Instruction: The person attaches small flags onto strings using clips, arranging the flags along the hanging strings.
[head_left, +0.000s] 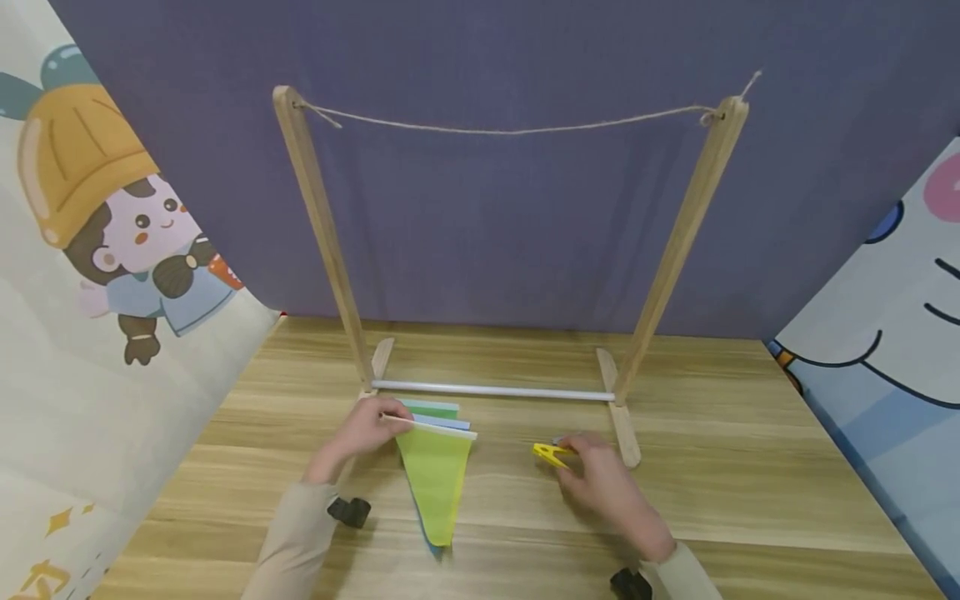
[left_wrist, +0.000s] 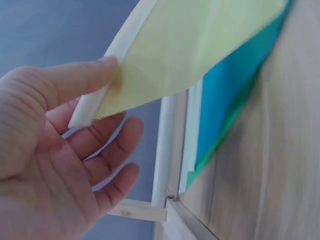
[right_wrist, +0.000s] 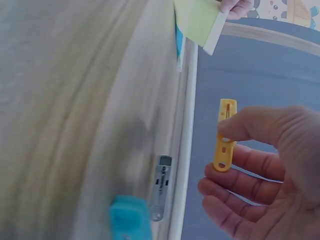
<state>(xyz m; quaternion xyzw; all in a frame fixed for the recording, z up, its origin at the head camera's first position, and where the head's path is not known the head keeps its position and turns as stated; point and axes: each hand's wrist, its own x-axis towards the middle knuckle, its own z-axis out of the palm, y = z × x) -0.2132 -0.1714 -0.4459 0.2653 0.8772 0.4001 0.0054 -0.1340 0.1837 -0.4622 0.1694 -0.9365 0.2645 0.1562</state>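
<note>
Fingers (left_wrist: 90, 75) pinching a yellow flag (head_left: 431, 483) and a yellow clip (right_wrist: 223, 155)

At lower left of centre, we are seeing the left hand (head_left: 371, 427) pinching the yellow flag's white edge. At lower right of centre, the right hand (head_left: 600, 479) is pinching the yellow clip. Under the yellow flag, a blue flag (left_wrist: 212, 110) and a green flag (head_left: 435, 409) are lying on the counter (head_left: 262, 467). At the right-wrist frame's bottom, we are finding a grey clip (right_wrist: 160, 190) and a teal clip (right_wrist: 130, 220). Farther out, a white rod (head_left: 495, 391) is joining two wooden posts (head_left: 322, 208), and a string (head_left: 487, 131) is sagging across the upper frame.
</note>
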